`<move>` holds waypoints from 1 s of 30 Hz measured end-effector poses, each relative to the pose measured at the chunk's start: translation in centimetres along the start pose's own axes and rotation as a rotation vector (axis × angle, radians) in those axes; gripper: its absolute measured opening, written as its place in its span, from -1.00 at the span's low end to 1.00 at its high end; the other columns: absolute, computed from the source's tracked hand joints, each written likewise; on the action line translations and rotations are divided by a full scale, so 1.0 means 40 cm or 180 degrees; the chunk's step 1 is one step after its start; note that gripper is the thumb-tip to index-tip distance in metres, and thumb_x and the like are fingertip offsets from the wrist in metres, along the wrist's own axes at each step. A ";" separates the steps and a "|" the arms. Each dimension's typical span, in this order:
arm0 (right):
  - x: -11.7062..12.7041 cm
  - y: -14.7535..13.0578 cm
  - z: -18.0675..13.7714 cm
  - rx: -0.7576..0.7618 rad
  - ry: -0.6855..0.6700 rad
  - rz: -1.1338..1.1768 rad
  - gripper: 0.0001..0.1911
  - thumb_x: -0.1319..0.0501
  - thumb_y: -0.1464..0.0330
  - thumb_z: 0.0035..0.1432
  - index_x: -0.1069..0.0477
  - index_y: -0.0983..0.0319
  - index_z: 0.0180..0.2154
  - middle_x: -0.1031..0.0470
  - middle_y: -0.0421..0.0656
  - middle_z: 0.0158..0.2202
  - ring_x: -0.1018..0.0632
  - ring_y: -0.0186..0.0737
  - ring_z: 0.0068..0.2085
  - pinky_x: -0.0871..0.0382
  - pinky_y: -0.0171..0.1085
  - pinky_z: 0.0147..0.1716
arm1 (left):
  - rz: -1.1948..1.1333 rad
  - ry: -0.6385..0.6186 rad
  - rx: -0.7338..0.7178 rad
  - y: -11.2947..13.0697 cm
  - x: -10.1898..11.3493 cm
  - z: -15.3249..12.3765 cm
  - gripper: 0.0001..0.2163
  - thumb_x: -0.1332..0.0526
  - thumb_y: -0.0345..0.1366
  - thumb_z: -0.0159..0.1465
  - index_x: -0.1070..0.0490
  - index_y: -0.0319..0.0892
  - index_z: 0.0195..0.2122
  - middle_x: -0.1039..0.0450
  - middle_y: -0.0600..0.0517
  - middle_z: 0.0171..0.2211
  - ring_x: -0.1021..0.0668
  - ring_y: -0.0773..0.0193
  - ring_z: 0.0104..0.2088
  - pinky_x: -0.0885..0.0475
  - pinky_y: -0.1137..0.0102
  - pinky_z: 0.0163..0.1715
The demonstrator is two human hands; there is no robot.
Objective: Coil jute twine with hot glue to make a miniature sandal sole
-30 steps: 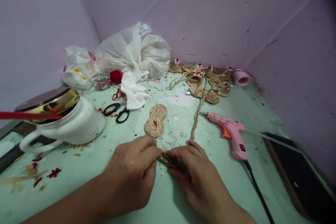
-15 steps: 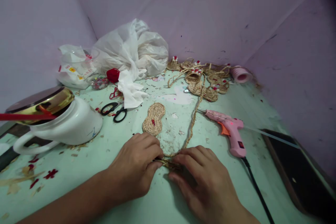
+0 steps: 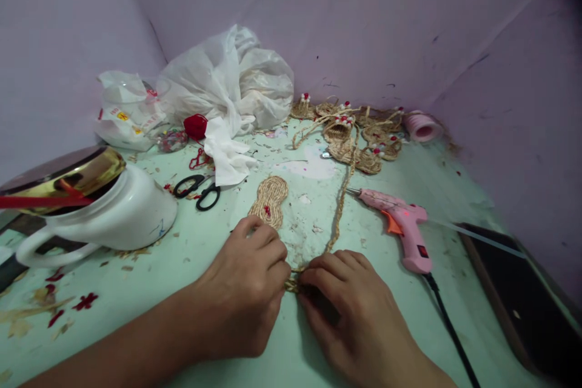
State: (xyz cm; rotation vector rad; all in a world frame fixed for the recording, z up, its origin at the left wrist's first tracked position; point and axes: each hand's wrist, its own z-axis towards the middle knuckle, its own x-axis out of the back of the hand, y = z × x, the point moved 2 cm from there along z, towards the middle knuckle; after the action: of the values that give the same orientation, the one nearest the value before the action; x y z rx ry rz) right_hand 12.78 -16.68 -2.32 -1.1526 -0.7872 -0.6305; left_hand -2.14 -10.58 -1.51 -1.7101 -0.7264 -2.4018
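Observation:
My left hand (image 3: pixel 245 291) and my right hand (image 3: pixel 354 309) meet low on the pale green tabletop (image 3: pixel 136 315), fingers curled and pinched on a small coil of jute rope (image 3: pixel 293 284) between them. Most of that coil is hidden under my fingers. A braided jute cord (image 3: pixel 339 212) runs from it up the table to a heap of jute pieces. Just beyond my left hand lies a flat peanut-shaped jute sole (image 3: pixel 269 200).
A pink glue gun (image 3: pixel 402 227) with a black cable lies right of my hands. Black scissors (image 3: pixel 200 191), a white pot with a gold lid (image 3: pixel 97 203), white plastic bags (image 3: pixel 227 82), finished jute pieces (image 3: pixel 359 136), a pink spool (image 3: pixel 421 126) and a dark tray (image 3: pixel 518 297) surround the spot.
Both hands have drawn closer together and slightly toward me, closing over the jute coil so that less of it shows. The cord now leads straight into my fingers.

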 end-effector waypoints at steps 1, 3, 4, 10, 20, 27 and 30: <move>-0.001 0.003 0.001 -0.0056 -0.0024 0.0040 -0.89 -0.14 0.48 0.05 -0.44 0.24 -0.40 -0.46 -0.13 -0.42 -0.40 -0.16 -0.36 -0.19 -0.16 -0.35 | 0.0048 -0.0036 -0.0049 0.000 0.000 0.005 -0.93 -0.13 -0.40 0.12 -0.39 -0.23 -0.46 -0.35 -0.04 -0.44 -0.34 0.16 -0.32 -0.21 0.01 -0.06; -0.004 0.007 0.001 -0.0165 -0.0056 0.0108 -0.89 -0.15 0.48 0.04 -0.45 0.23 -0.39 -0.46 -0.14 -0.42 -0.40 -0.15 -0.36 -0.18 -0.16 -0.37 | 0.0129 -0.0066 -0.0081 -0.004 -0.001 0.015 -0.95 -0.15 -0.40 0.07 -0.37 -0.22 -0.50 -0.33 -0.01 -0.47 -0.33 0.18 -0.34 -0.14 -0.02 0.02; -0.005 0.009 0.001 -0.0220 -0.0063 0.0124 -0.89 -0.16 0.48 0.03 -0.45 0.22 -0.40 -0.46 -0.14 -0.42 -0.40 -0.15 -0.37 -0.18 -0.17 -0.37 | 0.0163 -0.0081 -0.0065 -0.006 -0.003 0.018 -0.96 -0.16 -0.40 0.04 -0.36 -0.21 -0.52 -0.33 -0.01 -0.48 -0.33 0.18 -0.34 -0.12 -0.02 0.05; -0.006 0.005 0.000 -0.0392 0.0031 0.0019 -0.89 -0.17 0.47 0.01 -0.47 0.22 -0.42 -0.46 -0.13 -0.43 -0.39 -0.13 -0.38 -0.16 -0.16 -0.38 | 0.0290 -0.0302 -0.0070 -0.010 -0.012 0.024 -0.96 -0.14 -0.38 0.05 -0.36 -0.19 -0.50 -0.33 0.01 -0.46 -0.32 0.17 -0.30 -0.10 -0.01 0.09; 0.021 0.017 -0.005 -0.0395 -0.0084 -0.0041 -0.89 -0.21 0.46 -0.01 -0.45 0.21 -0.36 -0.49 -0.15 -0.40 -0.43 -0.14 -0.33 -0.18 -0.12 -0.29 | -0.0024 0.0055 -0.0033 -0.005 -0.003 0.014 -0.92 -0.13 -0.43 0.07 -0.41 -0.20 -0.48 -0.34 -0.02 -0.46 -0.33 0.16 -0.29 -0.19 0.04 0.00; 0.016 0.020 -0.004 -0.0426 -0.0174 -0.0037 -0.94 -0.19 0.46 -0.02 -0.43 0.21 -0.44 -0.46 -0.16 -0.42 -0.43 -0.16 -0.34 -0.17 -0.15 -0.30 | 0.0090 -0.0021 -0.0178 0.002 0.002 0.007 -0.92 -0.13 -0.45 0.09 -0.40 -0.20 -0.45 -0.35 -0.03 -0.43 -0.33 0.15 -0.28 -0.13 -0.02 0.05; 0.010 0.018 -0.005 -0.0441 -0.0134 -0.0046 -0.92 -0.18 0.47 -0.03 -0.43 0.20 -0.44 -0.45 -0.17 -0.43 -0.43 -0.18 -0.36 -0.17 -0.17 -0.32 | -0.0018 -0.0184 -0.0090 0.005 0.006 0.015 -0.94 -0.15 -0.42 0.06 -0.40 -0.19 -0.45 -0.34 -0.01 -0.43 -0.34 0.15 -0.28 -0.11 -0.01 0.08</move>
State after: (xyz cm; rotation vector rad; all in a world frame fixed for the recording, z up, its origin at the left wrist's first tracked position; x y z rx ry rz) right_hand 13.62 -16.66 -2.45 -1.2912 -0.7979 -0.6831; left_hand -1.63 -10.43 -1.09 -1.7973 -0.7090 -2.3868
